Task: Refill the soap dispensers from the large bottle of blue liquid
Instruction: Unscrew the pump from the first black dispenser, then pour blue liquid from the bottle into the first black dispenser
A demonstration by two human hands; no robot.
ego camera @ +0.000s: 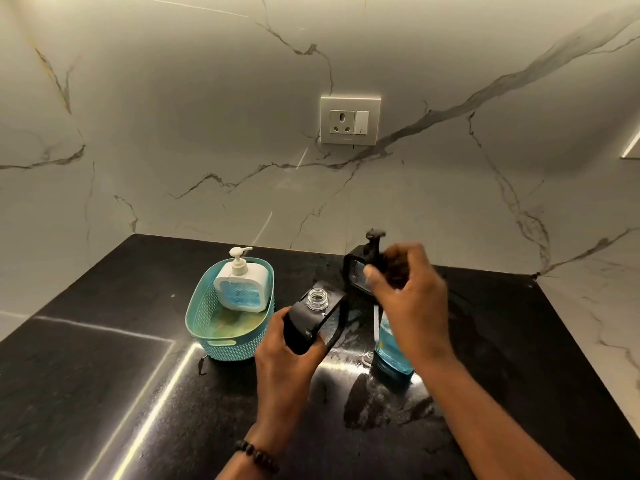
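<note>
Two dispensers: black (313, 318) gripped, white (241, 285) basketed; pump (374, 251) blurred.

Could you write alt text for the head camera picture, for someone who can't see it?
A person's left hand grips an open black soap dispenser above a dark counter, while the right hand holds its black pump top. A white dispenser sits in a teal basket; a blue bottle stands behind the right wrist.

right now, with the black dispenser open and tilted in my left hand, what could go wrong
1. The black dispenser is tilted in the left hand with its neck uncapped, so any soap inside could spill.
2. The right hand holds the pump top above the blue liquid bottle, which an elbow or wrist could topple.
3. The black counter looks wet, so things may slide.
</note>
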